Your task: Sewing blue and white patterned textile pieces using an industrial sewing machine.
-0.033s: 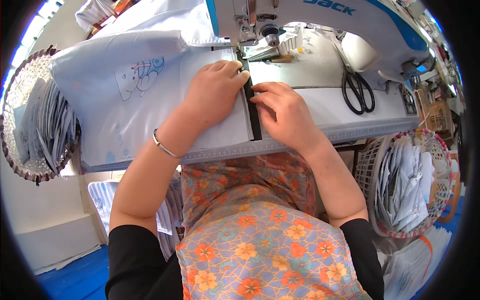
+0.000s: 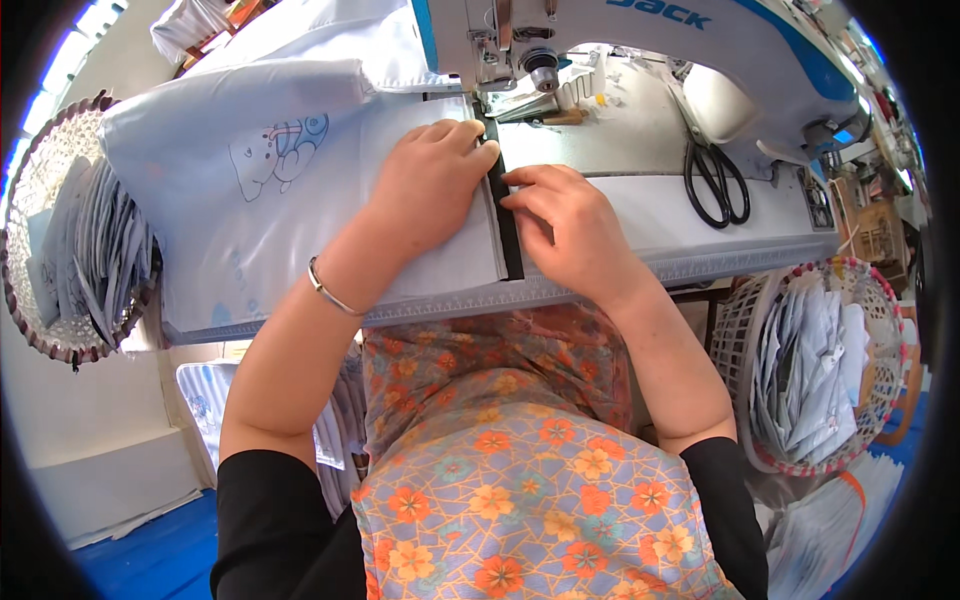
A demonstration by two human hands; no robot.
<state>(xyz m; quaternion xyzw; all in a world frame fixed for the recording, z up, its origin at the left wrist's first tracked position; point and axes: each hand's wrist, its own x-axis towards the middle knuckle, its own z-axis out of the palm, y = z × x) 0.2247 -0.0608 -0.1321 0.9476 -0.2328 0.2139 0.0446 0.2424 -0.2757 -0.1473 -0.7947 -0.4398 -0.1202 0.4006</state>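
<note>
Pale blue fabric (image 2: 300,230) with a printed cartoon animal lies over the left of the sewing machine's bed. A narrow black strip (image 2: 508,235) runs along its right edge, up toward the presser foot. My left hand (image 2: 430,180) rests on the fabric, fingers bent together and thumb tip at the strip; it holds the edge there. From the right, my right hand (image 2: 570,220) has its fingertips closed on the strip's right side, the thumb tucked partly out of sight. The sewing machine (image 2: 540,70) stands just beyond both hands.
Black-handled scissors (image 2: 716,185) lie on the bed at right. Small tools (image 2: 560,117) sit behind the strip. A left basket (image 2: 75,340) and a right basket (image 2: 735,350) hold stacked fabric pieces. A ruler-marked edge (image 2: 640,276) borders the table's front.
</note>
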